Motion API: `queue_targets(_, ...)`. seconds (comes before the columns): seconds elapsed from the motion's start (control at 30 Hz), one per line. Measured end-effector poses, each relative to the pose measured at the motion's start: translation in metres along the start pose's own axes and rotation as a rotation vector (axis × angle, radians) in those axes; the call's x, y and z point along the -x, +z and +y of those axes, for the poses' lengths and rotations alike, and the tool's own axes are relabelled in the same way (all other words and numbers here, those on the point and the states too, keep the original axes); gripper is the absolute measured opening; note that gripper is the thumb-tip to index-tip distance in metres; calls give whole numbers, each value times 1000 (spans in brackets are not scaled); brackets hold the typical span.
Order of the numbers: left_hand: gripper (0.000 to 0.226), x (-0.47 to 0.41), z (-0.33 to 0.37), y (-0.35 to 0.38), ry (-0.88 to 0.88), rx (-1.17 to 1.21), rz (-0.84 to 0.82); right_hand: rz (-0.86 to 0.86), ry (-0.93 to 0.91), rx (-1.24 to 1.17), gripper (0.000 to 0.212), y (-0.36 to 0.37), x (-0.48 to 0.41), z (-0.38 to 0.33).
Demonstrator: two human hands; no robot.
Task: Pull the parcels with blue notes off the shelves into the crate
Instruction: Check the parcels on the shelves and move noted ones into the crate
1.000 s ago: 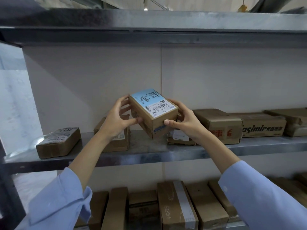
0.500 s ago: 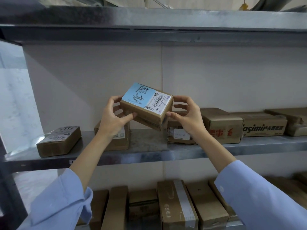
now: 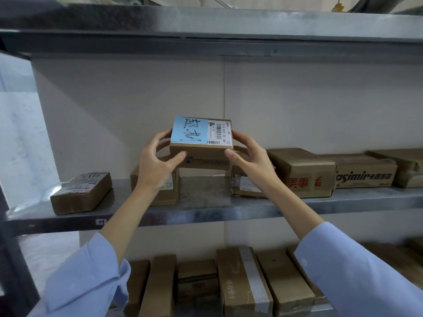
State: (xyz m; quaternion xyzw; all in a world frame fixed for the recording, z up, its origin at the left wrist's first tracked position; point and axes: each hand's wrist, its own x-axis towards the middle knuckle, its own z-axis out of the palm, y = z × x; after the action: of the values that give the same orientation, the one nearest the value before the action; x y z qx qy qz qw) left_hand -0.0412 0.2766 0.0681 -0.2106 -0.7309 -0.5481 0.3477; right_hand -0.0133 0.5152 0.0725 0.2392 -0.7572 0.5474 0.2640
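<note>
Presently catalogued, largest first.

Grey sheet-metal shelving rack: three levels in view. Crate: not in view. The step in hand appears to be drawing the picked parcel away from the rack, and a glance down to find the crate should come before lowering.

Middle shelf board: carries a row of brown cartons. The parcel is best drawn straight back towards the body over the bare patch of board, kept level, with no sideways sweep.

Brown carton with red printed characters: on the board, just right of the right wrist. It is likely to be nudged if that elbow swings out.

Plain brown carton: on the board, partly behind the left hand. Same caution.

Small brown cardboard parcel: off the board, in the air above the gap between those two cartons, top face tipped towards the camera.

Left hand, right hand: each clasps one end of the parcel, which spans the space between them. Thumbs lie on the near side face and fingers wrap behind the far edge, so the hold looks to be at the fingertips. An even squeeze from both ends should serve.

Pale blue paper note: black handwriting, on the left half of the top face, uncovered by either hand.

White barcode label: on the right half, beside the note.
</note>
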Motion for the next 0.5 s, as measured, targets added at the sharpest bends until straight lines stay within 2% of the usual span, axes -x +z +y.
queue_targets(0.13, 56, 3, 1, 0, 18, 71, -61, 43, -3, 35, 81, 3, -1, 5)
queue_targets(0.3, 51, 5, 3, -4, 14, 110, -130, 161, -10, 80, 76, 6, -3, 6)
queue_targets(0.5, 51, 0, 9, -22, -58, 235, -294, 128, -9, 57, 70, -5, -7, 8)
